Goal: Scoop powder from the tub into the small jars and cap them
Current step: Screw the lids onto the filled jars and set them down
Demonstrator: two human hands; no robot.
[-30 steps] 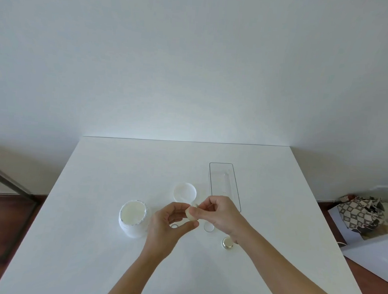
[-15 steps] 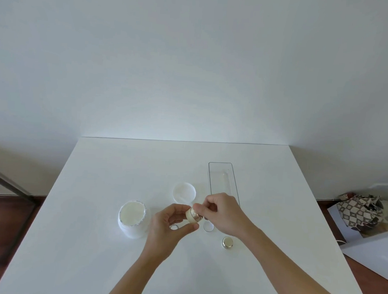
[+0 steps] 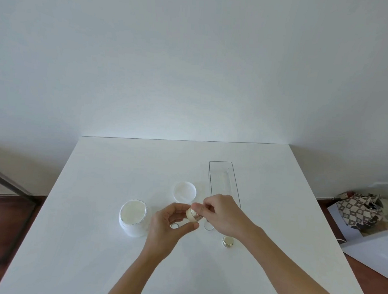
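Powder [image 3: 132,214] is filling the open tub [image 3: 133,220] near the table's [image 3: 95,186] left edge while we are pinching a small jar [image 3: 193,215] between our left hand [image 3: 168,227] and right hand [image 3: 223,213].

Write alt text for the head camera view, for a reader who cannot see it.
Above a white table, two hands hold one small gold-capped jar: left hand and right hand. An open white tub stands to their left, its lid and a clear tray behind, a capped jar to the right.
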